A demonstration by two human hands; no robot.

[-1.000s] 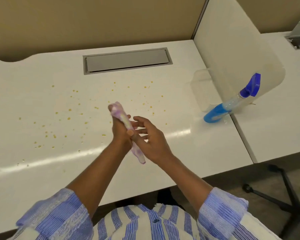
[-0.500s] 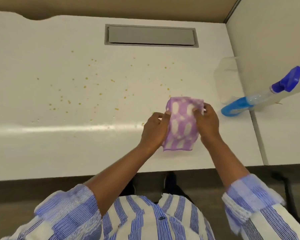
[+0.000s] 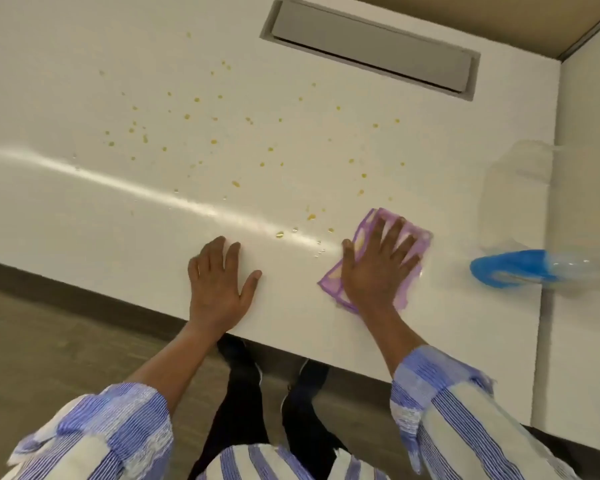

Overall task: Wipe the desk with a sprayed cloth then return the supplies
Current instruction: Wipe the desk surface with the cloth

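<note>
Desk: a white, glossy rectangular desk top [image 3: 84, 209] is seen from above, with a grey recessed cable-tray lid [image 3: 371, 46] set into its far side.
Cloth: a purple-and-white patterned cloth [image 3: 420, 239] is laid flat on the desk near the front edge, right of centre.
Right hand: the right hand [image 3: 374, 268] is spread open, palm down, pressed on the cloth; cloth edges are visible beyond the fingertips and beside the wrist.
Left hand: the left hand [image 3: 219, 282] is open and flat on bare desk, well apart from the cloth.
Soiling: yellow-orange droplets [image 3: 236, 183] are scattered beyond both hands.
Spray bottle: a clear bottle with blue liquid [image 3: 510, 271] is blurred, just right of the cloth.
</note>
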